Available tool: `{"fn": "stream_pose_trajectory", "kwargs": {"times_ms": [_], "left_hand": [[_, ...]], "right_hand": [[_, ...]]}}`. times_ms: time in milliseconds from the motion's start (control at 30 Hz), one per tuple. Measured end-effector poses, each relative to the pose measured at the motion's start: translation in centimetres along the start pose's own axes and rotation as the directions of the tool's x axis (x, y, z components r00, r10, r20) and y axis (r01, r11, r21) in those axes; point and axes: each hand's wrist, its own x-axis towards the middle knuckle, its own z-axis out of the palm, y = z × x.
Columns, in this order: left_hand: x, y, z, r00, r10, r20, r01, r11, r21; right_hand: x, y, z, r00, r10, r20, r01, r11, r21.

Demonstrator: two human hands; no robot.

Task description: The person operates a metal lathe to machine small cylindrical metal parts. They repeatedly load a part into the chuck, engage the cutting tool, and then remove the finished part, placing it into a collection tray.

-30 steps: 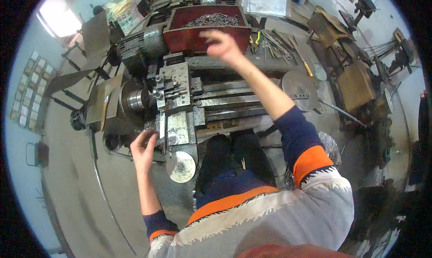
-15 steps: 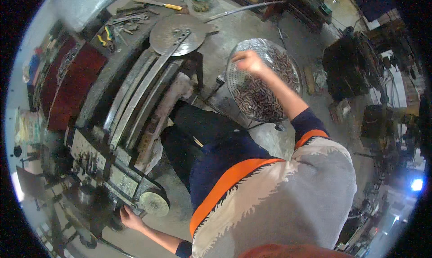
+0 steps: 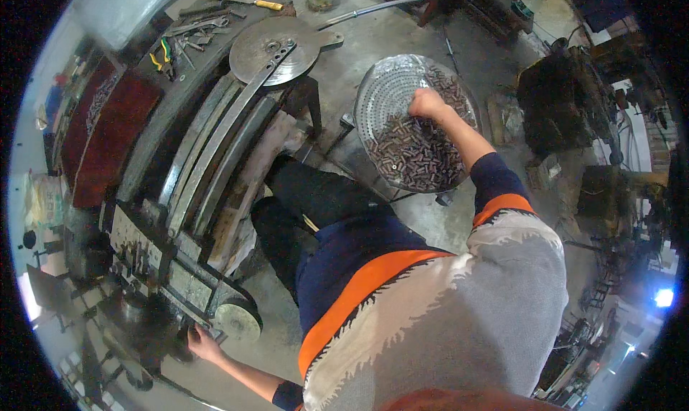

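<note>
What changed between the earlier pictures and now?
Your right hand went from near the dark red open box to the round perforated metal tray, over small brownish cylindrical metal pieces; any grip is hidden. The view swung right. Your left hand stayed by the grey metal lathe.

The right hand point(image 3: 429, 105) hides whether its curled fingers point(image 3: 416, 110) hold anything above the round, perforated silver metal tray point(image 3: 377, 88); I can't make out what the left hand point(image 3: 204, 345) touches beside the dark grey metal lathe point(image 3: 190, 285).
</note>
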Motion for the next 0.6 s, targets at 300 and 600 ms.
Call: {"fn": "stream_pose_trajectory", "kwargs": {"times_ms": [300,600], "left_hand": [[-2.6,3.7,-0.2,0.983,0.128,-0.135,-0.110,0.985,0.131],[-4.5,6.1,-1.5,0.978,0.116,-0.174,-0.060,0.953,0.297]], "right_hand": [[1.2,-0.1,0.8,0.979,-0.190,0.074,0.197,0.975,-0.103],[1.8,1.4,0.8,0.982,-0.071,-0.176,0.081,0.995,0.053]]}}
